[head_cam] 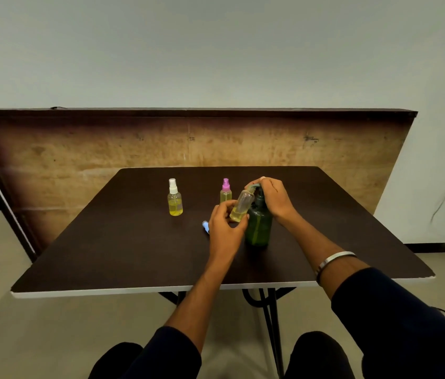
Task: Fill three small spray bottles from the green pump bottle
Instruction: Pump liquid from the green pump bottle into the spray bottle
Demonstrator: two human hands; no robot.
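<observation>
Dark counter (122,242), items left to right. White-capped spray bottle (175,198): upright, capped, part-filled with yellow liquid. Blue cap (205,227): lying on the counter just beside the left hand. Pink-capped spray bottle (226,191): upright, capped, yellow liquid inside. Left hand (225,228): grip closed round an uncapped spray bottle (241,206), tilted, mouth at the pump spout. Green pump bottle (259,225): upright. Right hand (274,198): fingers curled over the pump head. Silver bangle (333,262): on the right forearm.
</observation>
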